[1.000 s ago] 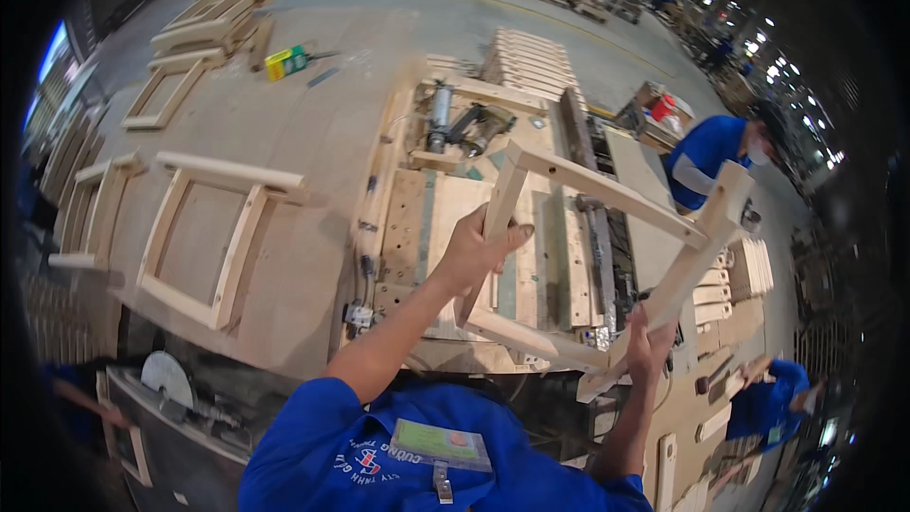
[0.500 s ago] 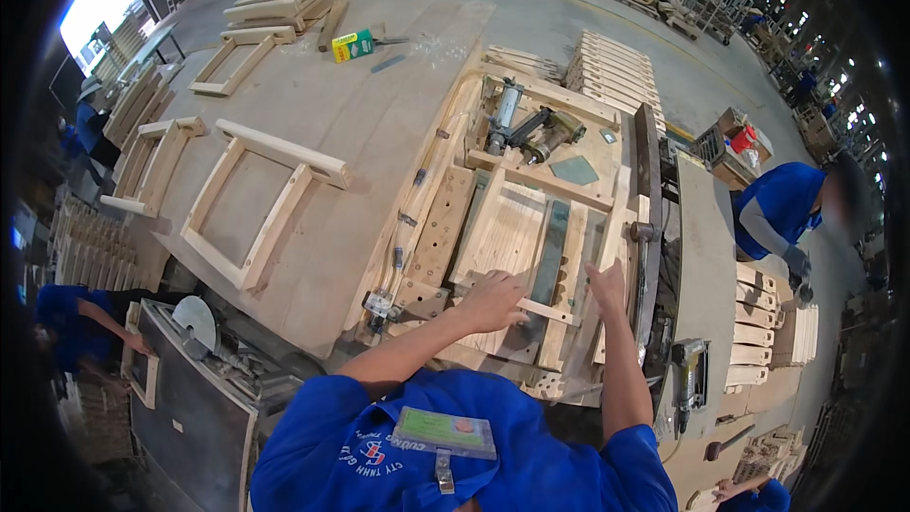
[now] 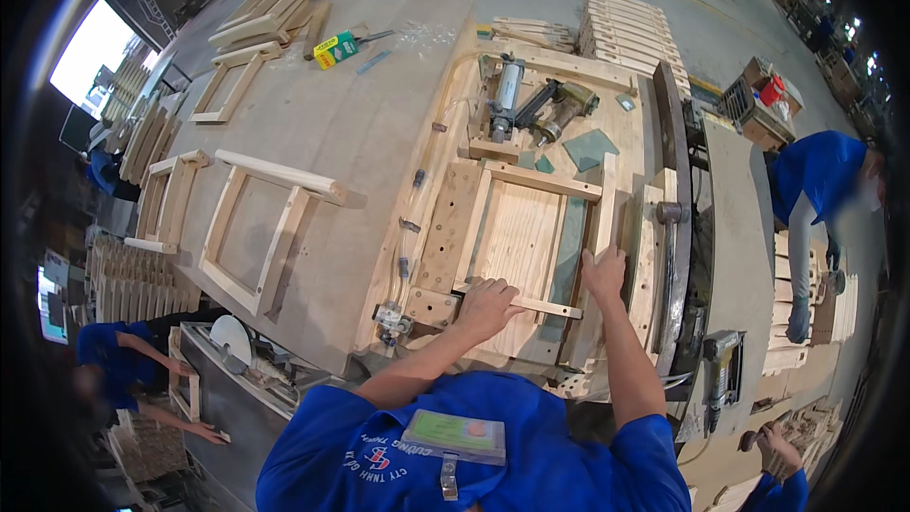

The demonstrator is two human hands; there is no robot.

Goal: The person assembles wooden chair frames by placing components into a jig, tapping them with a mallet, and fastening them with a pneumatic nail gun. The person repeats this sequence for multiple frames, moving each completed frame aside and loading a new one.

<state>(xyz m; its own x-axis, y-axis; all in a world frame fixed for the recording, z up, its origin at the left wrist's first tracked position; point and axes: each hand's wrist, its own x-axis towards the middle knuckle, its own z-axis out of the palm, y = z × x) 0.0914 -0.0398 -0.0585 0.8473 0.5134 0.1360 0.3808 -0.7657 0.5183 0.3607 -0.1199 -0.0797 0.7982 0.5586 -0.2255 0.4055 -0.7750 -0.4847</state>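
Observation:
A light wooden frame lies in the jig on the bench in front of me. My left hand (image 3: 488, 308) is closed over the near crosspiece (image 3: 552, 308), close to the frame's left post (image 3: 476, 228). With my right hand (image 3: 604, 273) I grip the right wooden post (image 3: 603, 204), fingers wrapped over it. The far crosspiece (image 3: 542, 180) runs between the posts, its right end by the right post. Beneath the frame lies a pale wooden board (image 3: 517, 237). My palms hide part of the joints.
Beyond the frame lie a nail gun (image 3: 566, 114) and a pneumatic cylinder (image 3: 507, 95). A hammer (image 3: 671, 213) rests at right, near another nail gun (image 3: 723, 365). Assembled frames (image 3: 270, 228) and a yellow-green box (image 3: 335, 50) occupy the left table. Co-workers stand both sides.
My right hand has gone from loosely spread fingers to gripping the right post. That post now sits closer to the crosspieces. My left hand stays on the near crosspiece; the whole view has shifted.

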